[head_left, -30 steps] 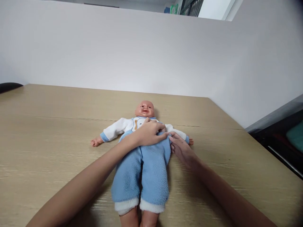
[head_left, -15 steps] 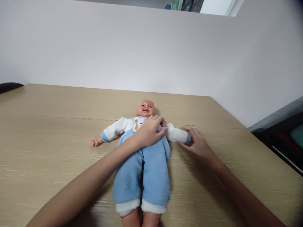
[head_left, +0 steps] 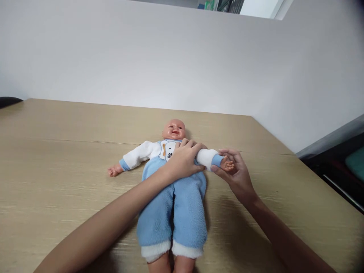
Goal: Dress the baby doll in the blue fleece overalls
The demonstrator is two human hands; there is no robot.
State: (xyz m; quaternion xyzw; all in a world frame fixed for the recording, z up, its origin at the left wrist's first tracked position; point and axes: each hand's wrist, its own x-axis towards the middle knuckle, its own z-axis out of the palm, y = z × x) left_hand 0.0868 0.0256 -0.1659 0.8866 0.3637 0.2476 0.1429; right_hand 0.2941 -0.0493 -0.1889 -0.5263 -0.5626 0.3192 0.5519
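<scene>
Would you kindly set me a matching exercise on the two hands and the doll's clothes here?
1 left hand
2 right hand
3 trousers
4 untouched sleeve

a light blue fleece
b white, outstretched on the table
c pressing the chest of the doll
d cupping the doll's small hand

Pairs: 1-c; 2-d; 3-a; 4-b

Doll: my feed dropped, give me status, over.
Left hand clamped on doll at chest and shoulder. Right hand holds its small hand. Doll on back on table; nothing blocking the hands.
</scene>
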